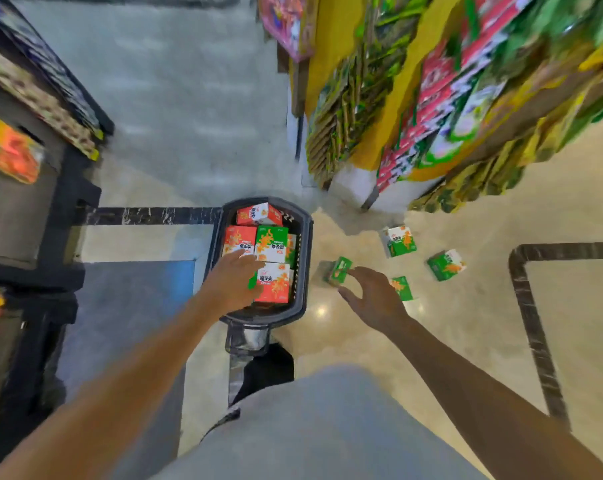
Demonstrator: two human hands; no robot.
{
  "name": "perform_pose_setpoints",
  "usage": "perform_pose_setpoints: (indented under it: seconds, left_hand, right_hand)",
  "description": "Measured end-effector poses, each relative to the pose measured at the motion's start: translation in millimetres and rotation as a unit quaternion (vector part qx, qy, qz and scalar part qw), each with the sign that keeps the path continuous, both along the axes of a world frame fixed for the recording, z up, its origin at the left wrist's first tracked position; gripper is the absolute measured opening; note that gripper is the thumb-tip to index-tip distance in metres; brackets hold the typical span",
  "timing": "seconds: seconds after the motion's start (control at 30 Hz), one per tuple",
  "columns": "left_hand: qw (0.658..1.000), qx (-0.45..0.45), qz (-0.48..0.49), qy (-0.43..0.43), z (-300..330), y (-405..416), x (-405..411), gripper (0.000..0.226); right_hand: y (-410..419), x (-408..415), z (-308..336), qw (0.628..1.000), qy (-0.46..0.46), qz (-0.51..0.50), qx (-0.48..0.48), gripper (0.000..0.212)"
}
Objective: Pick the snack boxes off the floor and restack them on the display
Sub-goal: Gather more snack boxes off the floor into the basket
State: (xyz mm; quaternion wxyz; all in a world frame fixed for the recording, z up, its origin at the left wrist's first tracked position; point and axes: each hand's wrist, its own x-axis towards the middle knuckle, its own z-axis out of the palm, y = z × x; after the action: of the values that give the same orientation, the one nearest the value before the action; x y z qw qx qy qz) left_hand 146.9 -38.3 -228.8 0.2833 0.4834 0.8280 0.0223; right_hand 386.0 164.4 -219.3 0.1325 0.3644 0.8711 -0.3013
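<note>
A dark shopping basket [305, 244] stands on the floor and holds several red and green snack boxes [271, 244]. My left hand [232, 280] reaches into it, fingers stretched flat over the boxes, with a green sliver showing under the palm. My right hand [372, 294] is spread low over the floor. Its fingertips touch a green snack box [339, 270], and I cannot see a closed grip on it. Three more green boxes lie on the floor: one just behind my right hand [402, 288], one farther right [445, 265], one nearer the display [399, 241].
The snack display [431, 98] rises at the upper right, stacked with green, red and yellow packs, blurred by motion. Dark shelving [33, 202] lines the left side. My grey-clad knee [327, 427] fills the bottom centre. Tiled floor [189, 98] stretches ahead.
</note>
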Motion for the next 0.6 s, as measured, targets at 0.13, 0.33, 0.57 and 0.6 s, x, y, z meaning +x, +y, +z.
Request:
perform_pose_setpoints:
  seconds: [0.13, 0.33, 0.57, 0.6]
  left_hand:
    - [0.997, -0.029, -0.059, 0.044, 31, 13, 69, 0.06]
    - [0.987, -0.015, -0.157, 0.036, 60, 63, 201, 0.066]
    - [0.97, -0.006, -0.241, 0.014, 77, 150, 325, 0.069]
    - [0.968, -0.002, -0.25, 0.018, 78, 162, 335, 0.068]
  right_hand:
    - [0, 86, 21, 0.999, -0.002, -0.012, 0.032, 0.055]
    - [13, 272, 40, 0.991, -0.02, -0.11, 0.07, 0.064]
    - [24, 463, 70, 0.959, -0.035, -0.274, 0.063, 0.073]
    - [26, 479, 73, 0.955, -0.035, -0.286, 0.064, 0.074]
